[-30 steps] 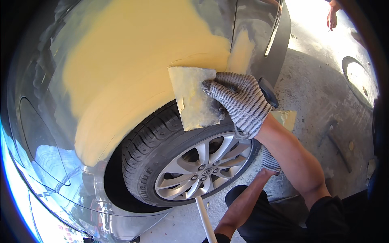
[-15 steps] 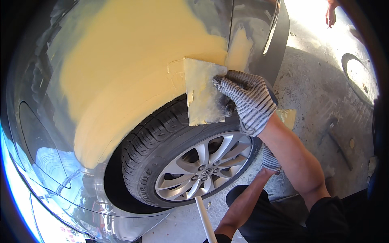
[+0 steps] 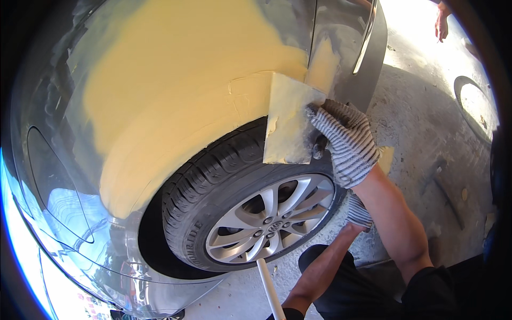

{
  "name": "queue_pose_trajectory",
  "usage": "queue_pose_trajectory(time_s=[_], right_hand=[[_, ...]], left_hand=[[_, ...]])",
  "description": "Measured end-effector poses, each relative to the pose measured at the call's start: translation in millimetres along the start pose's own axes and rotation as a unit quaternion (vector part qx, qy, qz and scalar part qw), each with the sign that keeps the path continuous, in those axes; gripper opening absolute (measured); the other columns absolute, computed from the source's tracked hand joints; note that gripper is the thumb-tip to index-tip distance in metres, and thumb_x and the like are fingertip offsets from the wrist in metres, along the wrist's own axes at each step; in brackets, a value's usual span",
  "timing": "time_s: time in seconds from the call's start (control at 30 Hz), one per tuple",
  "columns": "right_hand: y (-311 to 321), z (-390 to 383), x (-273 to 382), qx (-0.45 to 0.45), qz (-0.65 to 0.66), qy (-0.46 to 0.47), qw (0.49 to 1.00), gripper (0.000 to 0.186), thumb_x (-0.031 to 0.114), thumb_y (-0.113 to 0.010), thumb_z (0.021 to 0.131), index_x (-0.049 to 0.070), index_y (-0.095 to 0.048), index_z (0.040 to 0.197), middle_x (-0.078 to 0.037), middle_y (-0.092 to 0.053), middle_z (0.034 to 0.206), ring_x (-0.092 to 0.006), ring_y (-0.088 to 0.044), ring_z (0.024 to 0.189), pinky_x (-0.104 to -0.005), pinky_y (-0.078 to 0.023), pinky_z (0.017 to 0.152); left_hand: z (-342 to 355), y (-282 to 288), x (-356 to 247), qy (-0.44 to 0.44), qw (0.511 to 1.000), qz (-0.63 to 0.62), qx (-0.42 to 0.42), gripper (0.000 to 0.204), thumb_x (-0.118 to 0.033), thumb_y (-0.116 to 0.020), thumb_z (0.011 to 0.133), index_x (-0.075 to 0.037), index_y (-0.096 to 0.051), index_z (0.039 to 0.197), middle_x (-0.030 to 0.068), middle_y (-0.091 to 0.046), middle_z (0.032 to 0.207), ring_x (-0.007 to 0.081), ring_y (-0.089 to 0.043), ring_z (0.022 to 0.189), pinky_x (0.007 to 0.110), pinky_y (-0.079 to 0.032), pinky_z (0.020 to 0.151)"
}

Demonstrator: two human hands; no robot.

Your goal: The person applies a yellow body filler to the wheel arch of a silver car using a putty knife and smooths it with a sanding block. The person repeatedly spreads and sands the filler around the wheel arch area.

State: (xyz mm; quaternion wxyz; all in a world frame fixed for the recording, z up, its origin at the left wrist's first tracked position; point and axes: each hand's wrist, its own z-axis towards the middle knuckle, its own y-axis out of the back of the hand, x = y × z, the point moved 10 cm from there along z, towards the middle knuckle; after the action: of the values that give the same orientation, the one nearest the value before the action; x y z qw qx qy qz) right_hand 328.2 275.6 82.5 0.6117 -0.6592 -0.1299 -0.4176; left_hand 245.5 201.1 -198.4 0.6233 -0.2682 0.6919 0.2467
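Note:
My right hand (image 3: 349, 141), in a grey-and-white striped glove with dark fingertips, pinches a flat putty spreader (image 3: 290, 125) by its right edge. Yellow filler smears the spreader, and its upper part lies against the car's rear fender along the wheel arch. A broad coat of yellow filler (image 3: 176, 96) covers the fender, with a raised ridge left of the spreader. Lower down, my left hand (image 3: 359, 212) wears the same kind of glove; my right forearm and the wheel's edge partly cover it, and its fingers are hidden. A yellow-smeared piece (image 3: 386, 160) shows behind my right wrist.
Below the arch is the tire (image 3: 184, 213) with its silver spoked wheel (image 3: 240, 234). A white rod (image 3: 270, 288) rises from the bottom edge. On the concrete at right lies a dark stick (image 3: 450, 200). Another person's hand (image 3: 441, 24) hangs at the top right.
My right hand and the spreader have moved right along the wheel arch, uncovering more of the filler and the tire. My left hand has barely moved.

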Motion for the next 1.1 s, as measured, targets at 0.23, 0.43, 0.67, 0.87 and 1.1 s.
queue_pose_trajectory(time_s=[0.23, 0.43, 0.67, 0.87, 1.1], right_hand=[[-47.6, -2.9, 22.8, 0.085, -0.167, 0.026, 0.982, 0.032, 0.025, -0.063, 0.092, -0.001, -0.068, 0.109, -0.018, -0.071, 0.095, -0.0180, -0.069, 0.078, -0.0279, -0.057, 0.070], [-45.6, 5.9, 22.5, 0.068, -0.168, 0.051, 0.982, 0.035, 0.027, -0.065, 0.090, -0.002, -0.068, 0.109, -0.018, -0.072, 0.094, -0.0189, -0.068, 0.077, -0.0300, -0.056, 0.070], [-33.1, 6.6, 17.6, 0.033, -0.143, 0.034, 0.989, 0.033, 0.024, -0.065, 0.090, -0.003, -0.068, 0.108, -0.018, -0.071, 0.096, -0.0174, -0.068, 0.078, -0.0282, -0.057, 0.071], [-18.3, 7.4, 13.4, 0.010, -0.116, 0.007, 0.993, 0.032, 0.022, -0.066, 0.089, -0.004, -0.068, 0.109, -0.015, -0.072, 0.092, -0.0159, -0.067, 0.076, -0.0281, -0.057, 0.068], [-3.1, 8.7, 4.6, -0.012, -0.081, -0.024, 0.996, 0.031, 0.020, -0.068, 0.089, -0.004, -0.068, 0.108, -0.013, -0.071, 0.088, -0.0132, -0.066, 0.071, -0.0267, -0.056, 0.065]], left_hand=[[-4.4, -1.8, 23.4, -0.005, 0.996, 0.075, 0.043, 0.043, -0.010, -0.055, 0.093, -0.003, -0.045, 0.134, 0.0125, -0.050, 0.135, 0.0241, -0.047, 0.123, 0.037, -0.038, 0.104], [-3.8, -3.9, 29.2, -0.005, 0.992, 0.110, 0.065, 0.047, -0.012, -0.058, 0.092, -0.004, -0.044, 0.136, 0.0124, -0.047, 0.138, 0.0245, -0.044, 0.127, 0.038, -0.034, 0.107], [-6.6, 0.6, 39.4, 0.001, 0.985, 0.151, 0.079, 0.052, -0.014, -0.061, 0.090, -0.006, -0.043, 0.138, 0.0122, -0.045, 0.142, 0.0249, -0.040, 0.130, 0.039, -0.030, 0.110], [-5.3, 0.9, 55.6, 0.034, 0.983, 0.137, 0.113, 0.065, -0.018, -0.070, 0.086, -0.008, -0.040, 0.143, 0.0116, -0.040, 0.147, 0.0249, -0.033, 0.136, 0.039, -0.022, 0.115], [0.2, 1.6, 31.4, -0.018, 0.998, -0.053, 0.042, 0.047, -0.013, -0.054, 0.094, -0.004, -0.041, 0.139, 0.0117, -0.046, 0.141, 0.0245, -0.043, 0.128, 0.038, -0.033, 0.108]])
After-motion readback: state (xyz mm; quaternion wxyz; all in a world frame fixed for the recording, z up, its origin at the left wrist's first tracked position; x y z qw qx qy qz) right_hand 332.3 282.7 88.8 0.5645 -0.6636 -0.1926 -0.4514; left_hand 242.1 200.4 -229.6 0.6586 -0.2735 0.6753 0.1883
